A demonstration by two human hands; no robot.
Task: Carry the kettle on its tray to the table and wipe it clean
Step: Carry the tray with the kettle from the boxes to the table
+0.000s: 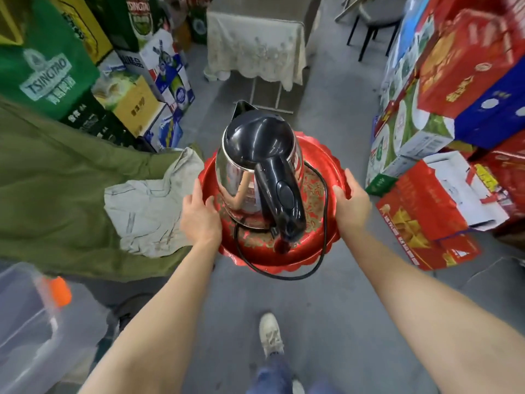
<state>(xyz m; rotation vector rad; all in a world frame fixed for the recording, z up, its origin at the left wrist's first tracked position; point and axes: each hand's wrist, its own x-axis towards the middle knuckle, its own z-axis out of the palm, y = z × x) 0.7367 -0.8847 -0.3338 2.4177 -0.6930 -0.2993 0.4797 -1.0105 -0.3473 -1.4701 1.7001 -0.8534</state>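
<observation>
A steel electric kettle (241,172) with a black lid and handle stands on a round red tray (326,163) with a scalloped rim. Its black cord (325,200) loops over the tray's near edge. My left hand (199,217) grips the tray's left rim and my right hand (350,200) grips its right rim, holding it in the air above the grey floor. A table (255,44) draped in a cream lace cloth stands straight ahead at the far end of the aisle. A pale cloth (147,206) lies on a green-covered surface to the left.
Stacked beer and drink cartons (136,81) line the left side. Red and blue gift boxes (468,81) pile up on the right, narrowing the aisle. A clear plastic bin (34,331) sits at lower left. A dark chair (372,29) stands at the back right. My shoe (271,334) is on the floor.
</observation>
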